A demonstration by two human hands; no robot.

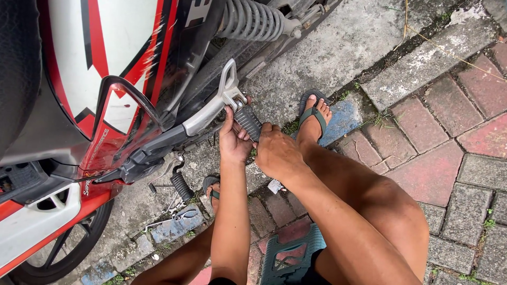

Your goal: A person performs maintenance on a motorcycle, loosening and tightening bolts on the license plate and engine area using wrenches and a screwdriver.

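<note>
motorcycle [105,105]: fills the left of the view, standing on the paving [422,158].
footpeg [247,122]: juts right from the motorcycle's bracket [214,105], below the shock absorber [251,20].
left hand [235,140]: on the footpeg's near side.
right hand [277,153]: just right of the left hand, touching the footpeg's end.
right foot [314,119]: beyond the hands, on the paving.
front footpeg [181,186]: lower left of the hands.
stool [290,253]: under the person, nearest the camera.

The ground is paved with weathered red and grey brick pavers [449,158], laid in rows and parted by mossy joints. A rough grey concrete strip [338,53] is seen along the upper part, bordered by a grey stone kerb [428,66]. Small green weeds [369,119] are rooted in the cracks. Everything is lit by soft, even daylight, and no hard shadows are cast.
</note>
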